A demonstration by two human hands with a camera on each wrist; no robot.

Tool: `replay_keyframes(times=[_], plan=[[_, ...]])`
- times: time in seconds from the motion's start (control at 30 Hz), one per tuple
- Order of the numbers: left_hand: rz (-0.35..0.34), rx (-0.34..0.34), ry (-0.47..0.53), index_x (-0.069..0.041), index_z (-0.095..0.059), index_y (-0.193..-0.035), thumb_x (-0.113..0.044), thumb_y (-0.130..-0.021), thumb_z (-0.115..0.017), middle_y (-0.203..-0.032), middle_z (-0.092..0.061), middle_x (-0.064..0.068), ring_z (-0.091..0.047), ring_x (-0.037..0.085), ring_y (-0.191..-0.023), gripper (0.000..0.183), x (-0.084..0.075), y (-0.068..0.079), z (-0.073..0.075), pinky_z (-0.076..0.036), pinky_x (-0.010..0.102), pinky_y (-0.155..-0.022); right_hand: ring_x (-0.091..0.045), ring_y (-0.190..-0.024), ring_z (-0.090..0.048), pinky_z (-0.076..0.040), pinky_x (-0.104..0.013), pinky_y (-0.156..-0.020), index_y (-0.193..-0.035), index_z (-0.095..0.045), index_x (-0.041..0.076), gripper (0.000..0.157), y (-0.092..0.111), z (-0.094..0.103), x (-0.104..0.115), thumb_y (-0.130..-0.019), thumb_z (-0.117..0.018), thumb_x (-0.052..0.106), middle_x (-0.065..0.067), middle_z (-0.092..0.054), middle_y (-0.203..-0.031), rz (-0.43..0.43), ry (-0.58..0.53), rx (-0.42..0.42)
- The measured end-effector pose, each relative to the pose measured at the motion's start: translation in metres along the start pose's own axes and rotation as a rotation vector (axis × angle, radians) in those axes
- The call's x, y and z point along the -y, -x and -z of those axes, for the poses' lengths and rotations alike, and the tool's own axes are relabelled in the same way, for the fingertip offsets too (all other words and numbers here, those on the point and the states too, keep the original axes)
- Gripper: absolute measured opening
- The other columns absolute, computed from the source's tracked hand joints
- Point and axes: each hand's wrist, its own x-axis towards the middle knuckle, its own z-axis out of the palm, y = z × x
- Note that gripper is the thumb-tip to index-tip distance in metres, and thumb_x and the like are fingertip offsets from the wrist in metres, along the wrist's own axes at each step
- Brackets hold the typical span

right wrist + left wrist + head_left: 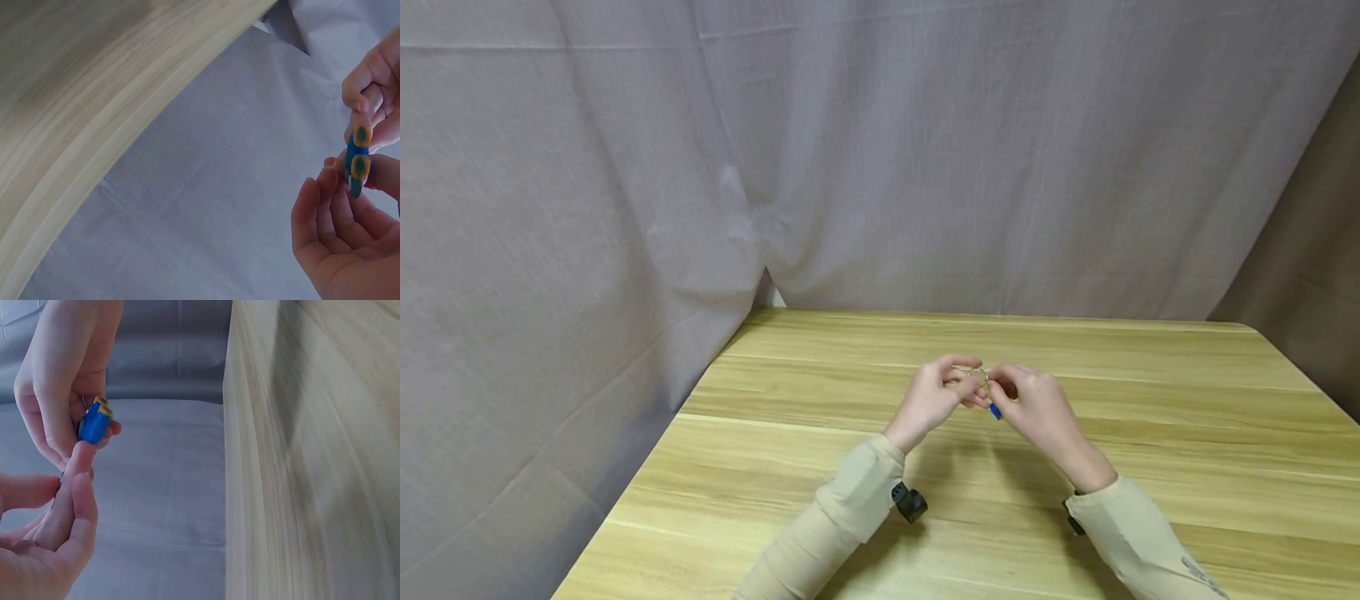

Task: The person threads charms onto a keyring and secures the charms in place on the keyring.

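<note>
Above the table, both hands hold one small keychain: a thin pale metal ring with a blue charm hanging at its lower end. In the left wrist view the charm has yellow-orange edges; in the right wrist view its face carries orange ovals with green centres. My left hand pinches the ring between thumb and fingers. From the other side, my right hand pinches the keychain close to the charm, thumb against fingertips. Fingers hide much of the ring and its link to the charm.
A wood-grain table lies under both hands. Grey curtain cloth hangs behind it and along the left side. Each wrist bears a small black camera, the left one showing more fully.
</note>
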Motion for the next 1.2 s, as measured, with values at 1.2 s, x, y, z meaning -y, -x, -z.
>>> replay_keyframes(times=[1.2], plan=[[-0.077,-0.061,-0.065,0.000,-0.057,-0.124,-0.003,-0.091,-0.064,-0.092,-0.073,0.023,-0.071,0.036,-0.080,0.034,-0.0008,-0.0001,-0.0059,-0.053,0.018,-0.062,-0.006,-0.053,-0.050,-0.041,-0.020,-0.048,-0.090,-0.069,-0.003,0.012,-0.0037,0.0012,0.0010,-0.080,-0.063,-0.005,-0.005,-0.067,-0.063,-0.039,-0.019,0.007]])
